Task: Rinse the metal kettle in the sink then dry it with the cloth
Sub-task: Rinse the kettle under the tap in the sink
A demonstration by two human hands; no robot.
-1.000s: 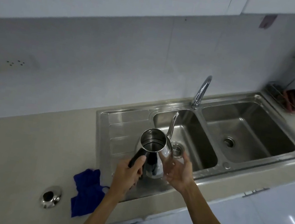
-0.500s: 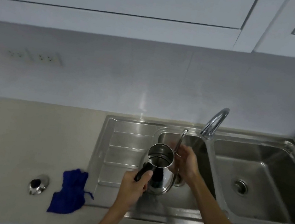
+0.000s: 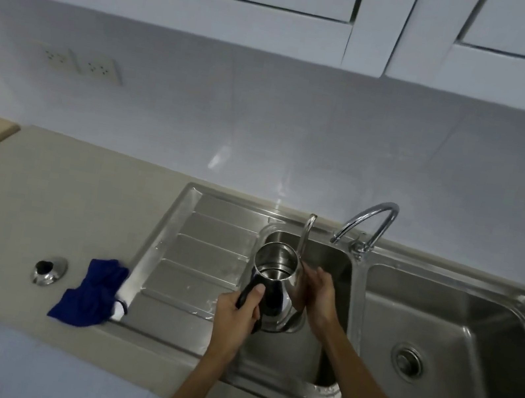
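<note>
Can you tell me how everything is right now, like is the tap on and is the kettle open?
kettle: lid off, upright, held over the left basin
left hand: gripping the black handle
right hand: pressed on the kettle's side
tap: no water seen running
blue cloth: crumpled on the counter, untouched
kettle lid: lying on the counter
right basin: empty

Soft, even, cool light with faint shadows. Glare streaks the wall tiles [image 3: 217, 160] and sink [image 3: 507, 347]. Edges bend and blur slightly
</note>
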